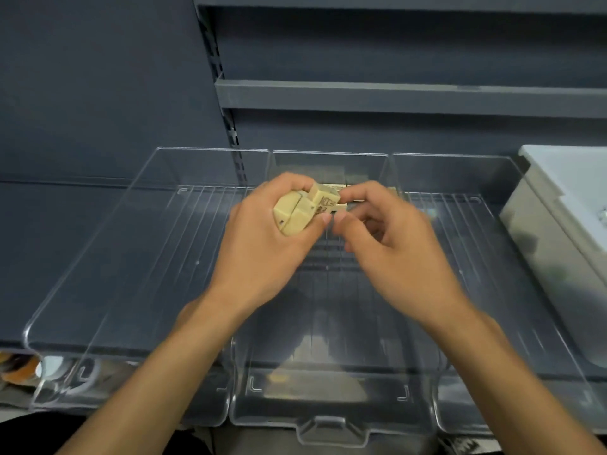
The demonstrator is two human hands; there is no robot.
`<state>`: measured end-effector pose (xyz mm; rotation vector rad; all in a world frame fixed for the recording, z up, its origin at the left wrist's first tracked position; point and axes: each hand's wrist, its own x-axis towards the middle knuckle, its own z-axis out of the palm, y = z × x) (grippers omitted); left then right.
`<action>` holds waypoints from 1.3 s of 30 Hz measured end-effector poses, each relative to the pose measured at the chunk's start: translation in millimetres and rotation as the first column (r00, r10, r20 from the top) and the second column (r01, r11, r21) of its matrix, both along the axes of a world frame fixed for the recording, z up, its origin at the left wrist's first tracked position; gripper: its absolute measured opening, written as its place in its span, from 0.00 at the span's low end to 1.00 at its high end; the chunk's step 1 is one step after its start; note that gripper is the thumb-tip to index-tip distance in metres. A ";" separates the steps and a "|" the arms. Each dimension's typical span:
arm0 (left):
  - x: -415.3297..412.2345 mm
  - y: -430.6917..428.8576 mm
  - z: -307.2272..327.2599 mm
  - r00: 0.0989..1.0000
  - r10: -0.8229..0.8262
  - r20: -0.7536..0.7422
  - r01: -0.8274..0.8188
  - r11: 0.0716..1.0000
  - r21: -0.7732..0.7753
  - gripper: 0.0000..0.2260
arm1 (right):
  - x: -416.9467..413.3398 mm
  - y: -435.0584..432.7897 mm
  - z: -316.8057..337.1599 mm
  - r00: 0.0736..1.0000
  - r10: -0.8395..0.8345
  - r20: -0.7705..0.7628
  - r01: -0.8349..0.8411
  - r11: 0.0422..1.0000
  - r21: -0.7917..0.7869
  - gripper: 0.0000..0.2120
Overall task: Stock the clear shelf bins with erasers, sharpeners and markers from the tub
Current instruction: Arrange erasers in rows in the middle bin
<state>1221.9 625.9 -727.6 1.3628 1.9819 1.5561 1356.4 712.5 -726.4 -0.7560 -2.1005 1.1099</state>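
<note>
the head-worn camera looked forward and down from head height, close over the clear bins (pixel 328 400), facing the dark shelving (pixel 394 93); the left hand (pixel 262 239) and right hand (pixel 392 246) sat mid-frame, the tub (pixel 558 224) at the right edge.

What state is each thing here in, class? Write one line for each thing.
eraser bunch: held above the middle bin.
left grip: holds the eraser bunch.
right grip: pinches one end of it.
middle bin: open-topped, loose erasers at its back.
left bin: nothing visible inside.
right bin: nothing visible inside.
tub: beside the right bin, contents unclear.
</note>
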 end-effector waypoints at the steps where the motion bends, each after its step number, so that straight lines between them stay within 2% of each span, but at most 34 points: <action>1: 0.8 0.2 -0.1 1.000 0.001 -0.010 -0.001 1.000 0.005 0.08 | 0.8 -1.7 -1.4 1.000 0.017 0.001 -0.017 1.000 -0.013 0.05; 6: 7.7 -0.3 -3.7 0.998 -0.012 -0.055 0.012 1.000 -0.012 0.09 | 4.0 -9.0 -6.2 0.997 0.061 -0.044 -0.065 0.993 -0.100 0.09; 9: 10.8 -2.3 -5.2 0.999 -0.017 -0.051 0.016 1.000 -0.017 0.09 | 3.2 -9.2 -6.1 0.995 0.068 -0.076 -0.075 0.992 -0.102 0.06; 15: 8.3 -4.1 -2.9 0.989 -0.106 0.103 0.109 0.994 -0.027 0.12 | 6.1 -3.2 -1.0 0.991 0.082 -0.108 -0.101 0.976 -0.193 0.08; 17: 8.3 -5.0 2.4 0.961 -0.181 0.210 0.184 0.983 0.006 0.10 | 7.7 -1.3 1.2 0.983 0.088 -0.162 -0.142 0.922 -0.361 0.12; 19: 6.7 -6.1 6.9 0.927 -0.226 0.299 0.215 0.974 0.070 0.09 | 8.8 -0.6 3.8 0.966 0.107 -0.236 -0.227 0.788 -0.572 0.18; 21: 4.8 -6.4 8.2 0.913 -0.235 0.333 0.213 0.972 0.101 0.08 | 9.7 0.0 6.4 0.949 0.091 -0.303 -0.280 0.688 -0.670 0.19; 23: 2.9 -5.8 5.7 0.915 -0.214 0.341 0.194 0.977 0.094 0.08 | 10.6 0.2 7.4 0.934 0.062 -0.351 -0.304 0.653 -0.694 0.14; 25: 2.1 -5.3 2.9 0.925 -0.179 0.335 0.166 0.984 0.067 0.08 | 11.9 0.9 6.9 0.933 0.058 -0.355 -0.299 0.673 -0.676 0.09; 35: 3.1 -4.0 2.4 0.939 -0.139 0.313 0.147 0.989 0.000 0.09 | 13.5 -3.2 5.8 0.949 0.064 -0.309 -0.217 0.844 -0.491 0.09; 39: 4.0 -3.8 3.4 0.943 -0.134 0.306 0.143 0.990 -0.007 0.08 | 13.9 -2.8 3.9 0.939 0.058 -0.338 -0.234 0.829 -0.508 0.07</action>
